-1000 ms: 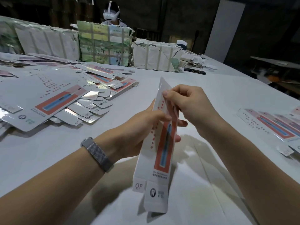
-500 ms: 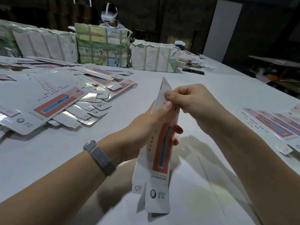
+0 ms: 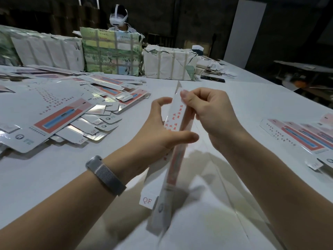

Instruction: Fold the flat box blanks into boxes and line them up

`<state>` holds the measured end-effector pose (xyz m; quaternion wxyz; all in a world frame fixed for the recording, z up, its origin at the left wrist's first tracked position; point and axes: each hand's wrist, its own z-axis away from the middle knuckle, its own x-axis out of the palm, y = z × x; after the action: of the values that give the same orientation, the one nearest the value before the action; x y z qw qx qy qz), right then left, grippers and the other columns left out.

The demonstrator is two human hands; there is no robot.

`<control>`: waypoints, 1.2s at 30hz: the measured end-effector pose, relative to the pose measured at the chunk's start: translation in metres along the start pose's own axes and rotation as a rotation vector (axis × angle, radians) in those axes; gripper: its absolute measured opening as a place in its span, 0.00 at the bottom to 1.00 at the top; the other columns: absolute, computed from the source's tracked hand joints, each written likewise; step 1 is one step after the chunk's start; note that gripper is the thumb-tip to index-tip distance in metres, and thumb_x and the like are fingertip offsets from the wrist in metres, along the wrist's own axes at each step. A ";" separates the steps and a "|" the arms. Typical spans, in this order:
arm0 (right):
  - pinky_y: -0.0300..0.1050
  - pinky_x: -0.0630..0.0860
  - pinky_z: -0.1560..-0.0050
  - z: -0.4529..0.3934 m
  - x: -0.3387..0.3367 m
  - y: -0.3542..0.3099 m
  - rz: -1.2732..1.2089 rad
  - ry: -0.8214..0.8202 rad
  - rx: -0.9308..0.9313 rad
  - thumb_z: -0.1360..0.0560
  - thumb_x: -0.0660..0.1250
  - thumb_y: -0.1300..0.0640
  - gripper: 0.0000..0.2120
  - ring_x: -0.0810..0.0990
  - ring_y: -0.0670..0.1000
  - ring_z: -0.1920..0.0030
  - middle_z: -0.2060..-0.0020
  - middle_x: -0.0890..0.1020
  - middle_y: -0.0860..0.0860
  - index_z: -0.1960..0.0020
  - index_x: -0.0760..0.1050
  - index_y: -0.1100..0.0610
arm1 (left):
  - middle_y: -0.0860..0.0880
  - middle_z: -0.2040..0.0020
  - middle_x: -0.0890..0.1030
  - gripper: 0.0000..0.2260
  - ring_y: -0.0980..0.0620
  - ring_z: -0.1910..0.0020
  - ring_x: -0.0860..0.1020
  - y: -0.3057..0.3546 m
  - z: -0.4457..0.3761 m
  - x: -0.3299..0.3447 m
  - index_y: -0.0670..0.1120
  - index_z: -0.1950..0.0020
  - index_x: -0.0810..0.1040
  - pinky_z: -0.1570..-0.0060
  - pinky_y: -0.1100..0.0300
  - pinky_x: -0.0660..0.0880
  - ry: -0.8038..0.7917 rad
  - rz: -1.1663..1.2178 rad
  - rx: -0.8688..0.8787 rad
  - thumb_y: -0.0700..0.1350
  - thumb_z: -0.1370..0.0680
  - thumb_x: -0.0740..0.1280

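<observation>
I hold one long white box blank [image 3: 175, 121] with red print upright over the white table [image 3: 54, 177], its narrow side turned toward me. My left hand [image 3: 162, 130] cups its left side, thumb across the front and fingers curled round the back. My right hand [image 3: 207, 112] pinches the blank's upper right edge with curled fingers. The lower end with a "QF" flap [image 3: 146, 200] is blurred. A heap of flat blanks [image 3: 59, 116] lies at the left. A row of folded boxes [image 3: 299, 136] lies at the right edge.
Taped paper-wrapped bundles [image 3: 111, 53] stand along the far side of the table, with a person in a white headset [image 3: 119, 19] behind them. A dark phone [image 3: 212, 79] and paper scraps lie at the far right. A loose flap piece [image 3: 314, 165] rests at the right.
The blank has turned from showing its red-and-blue face to edge-on. My left fingers have spread wider round it, and my right hand has shifted a little right along the top edge.
</observation>
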<state>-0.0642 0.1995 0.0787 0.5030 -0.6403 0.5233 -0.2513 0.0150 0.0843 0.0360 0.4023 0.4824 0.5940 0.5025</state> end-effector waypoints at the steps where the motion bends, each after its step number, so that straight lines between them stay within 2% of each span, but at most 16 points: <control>1: 0.37 0.73 0.67 0.000 0.001 0.002 0.012 0.024 -0.016 0.24 0.72 0.54 0.13 0.75 0.43 0.70 0.69 0.79 0.53 0.60 0.79 0.63 | 0.49 0.53 0.85 0.38 0.49 0.59 0.85 -0.001 -0.001 -0.002 0.61 0.33 0.63 0.58 0.54 0.81 0.041 -0.106 0.051 0.46 0.37 0.77; 3: 0.46 0.77 0.62 -0.001 0.003 0.005 0.040 0.055 -0.036 0.25 0.73 0.53 0.12 0.76 0.46 0.68 0.69 0.79 0.54 0.62 0.79 0.60 | 0.50 0.54 0.85 0.34 0.49 0.58 0.85 -0.002 -0.001 -0.005 0.63 0.35 0.61 0.56 0.49 0.82 0.075 -0.300 0.167 0.48 0.35 0.72; 5: 0.48 0.77 0.62 0.000 0.004 0.007 0.045 0.067 -0.058 0.26 0.74 0.52 0.11 0.76 0.47 0.68 0.70 0.78 0.55 0.62 0.80 0.58 | 0.49 0.52 0.84 0.32 0.47 0.56 0.84 -0.004 0.000 -0.004 0.61 0.33 0.57 0.52 0.44 0.82 0.031 -0.373 0.239 0.48 0.31 0.69; 6: 0.48 0.77 0.62 0.001 0.005 0.008 0.038 0.069 -0.080 0.26 0.74 0.51 0.11 0.76 0.47 0.68 0.70 0.78 0.56 0.62 0.80 0.57 | 0.49 0.50 0.83 0.31 0.48 0.55 0.84 -0.006 0.000 -0.003 0.59 0.31 0.55 0.51 0.45 0.82 0.000 -0.371 0.252 0.48 0.30 0.67; 7: 0.48 0.76 0.62 0.002 0.006 0.008 0.025 0.074 -0.113 0.26 0.74 0.51 0.10 0.75 0.46 0.68 0.70 0.78 0.56 0.61 0.80 0.56 | 0.49 0.48 0.82 0.31 0.49 0.54 0.84 -0.009 -0.001 -0.003 0.59 0.31 0.54 0.51 0.49 0.82 -0.021 -0.339 0.252 0.48 0.28 0.66; 9: 0.44 0.75 0.64 0.004 0.007 0.010 -0.004 0.107 -0.192 0.26 0.72 0.50 0.06 0.73 0.44 0.68 0.71 0.75 0.49 0.57 0.79 0.51 | 0.50 0.47 0.80 0.29 0.50 0.52 0.84 -0.012 -0.004 -0.004 0.61 0.32 0.54 0.56 0.58 0.82 -0.025 -0.178 0.215 0.48 0.27 0.65; 11: 0.45 0.77 0.62 0.007 0.010 0.014 0.008 0.140 -0.217 0.24 0.69 0.50 0.05 0.72 0.43 0.67 0.69 0.72 0.45 0.50 0.75 0.47 | 0.50 0.53 0.83 0.31 0.52 0.58 0.84 -0.013 -0.006 -0.006 0.63 0.31 0.55 0.61 0.62 0.80 0.000 0.006 0.159 0.46 0.27 0.65; 12: 0.48 0.79 0.59 0.008 0.012 0.018 0.015 0.124 -0.195 0.23 0.68 0.49 0.06 0.74 0.44 0.65 0.66 0.72 0.46 0.47 0.73 0.45 | 0.52 0.56 0.84 0.32 0.54 0.61 0.84 -0.014 -0.008 -0.006 0.67 0.30 0.54 0.62 0.63 0.79 0.019 0.064 0.145 0.46 0.28 0.65; 14: 0.54 0.81 0.51 0.011 0.017 0.024 0.006 0.030 -0.122 0.20 0.64 0.47 0.09 0.81 0.48 0.60 0.61 0.76 0.50 0.41 0.68 0.41 | 0.53 0.55 0.86 0.34 0.53 0.60 0.84 -0.015 -0.009 -0.006 0.71 0.31 0.52 0.61 0.62 0.79 0.021 0.166 0.149 0.44 0.27 0.64; 16: 0.54 0.82 0.49 0.015 0.022 0.027 -0.031 -0.024 -0.088 0.19 0.61 0.45 0.11 0.84 0.51 0.56 0.55 0.78 0.54 0.38 0.65 0.38 | 0.54 0.52 0.86 0.33 0.52 0.58 0.85 -0.016 -0.010 -0.004 0.69 0.29 0.54 0.59 0.60 0.80 -0.009 0.249 0.169 0.43 0.26 0.62; 18: 0.53 0.82 0.48 0.017 0.025 0.026 -0.096 -0.022 -0.087 0.20 0.61 0.45 0.14 0.84 0.53 0.53 0.53 0.79 0.55 0.36 0.63 0.39 | 0.54 0.52 0.86 0.30 0.52 0.58 0.84 -0.017 -0.009 -0.002 0.66 0.29 0.58 0.60 0.60 0.80 -0.028 0.260 0.198 0.42 0.26 0.62; 21: 0.54 0.80 0.45 0.018 0.026 0.028 -0.159 -0.014 -0.064 0.18 0.61 0.49 0.11 0.83 0.52 0.51 0.54 0.80 0.51 0.36 0.67 0.43 | 0.51 0.55 0.84 0.26 0.52 0.62 0.83 -0.016 -0.008 -0.001 0.64 0.33 0.64 0.63 0.59 0.79 -0.006 0.248 0.215 0.43 0.27 0.61; 25: 0.56 0.80 0.43 0.020 0.029 0.029 -0.175 -0.029 -0.057 0.17 0.60 0.51 0.07 0.82 0.55 0.48 0.50 0.82 0.52 0.41 0.73 0.48 | 0.48 0.57 0.83 0.25 0.51 0.64 0.81 -0.018 -0.006 -0.001 0.60 0.33 0.65 0.65 0.58 0.79 -0.002 0.243 0.187 0.42 0.29 0.60; 31: 0.39 0.78 0.55 0.018 0.029 0.032 -0.164 -0.054 -0.076 0.16 0.58 0.55 0.06 0.81 0.42 0.59 0.60 0.82 0.41 0.47 0.74 0.51 | 0.51 0.61 0.83 0.23 0.53 0.67 0.81 -0.022 -0.007 -0.002 0.60 0.37 0.65 0.67 0.61 0.78 0.008 0.205 0.188 0.43 0.29 0.60; 34: 0.43 0.79 0.54 0.016 0.026 0.032 -0.180 -0.063 -0.070 0.17 0.60 0.54 0.06 0.80 0.45 0.57 0.57 0.81 0.47 0.47 0.74 0.55 | 0.51 0.61 0.83 0.23 0.54 0.66 0.81 -0.022 -0.007 0.000 0.60 0.37 0.65 0.67 0.61 0.78 0.002 0.232 0.168 0.43 0.29 0.60; 36: 0.48 0.79 0.51 0.015 0.023 0.031 -0.216 -0.062 -0.045 0.21 0.62 0.53 0.10 0.80 0.49 0.56 0.55 0.81 0.52 0.45 0.74 0.58 | 0.52 0.62 0.83 0.22 0.55 0.67 0.81 -0.021 -0.006 0.001 0.60 0.37 0.65 0.67 0.62 0.78 -0.015 0.247 0.157 0.43 0.29 0.60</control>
<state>-0.0573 0.1851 0.0401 0.4743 -0.7117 0.4411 -0.2721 0.0056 0.0830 0.0168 0.3029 0.5858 0.5646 0.4963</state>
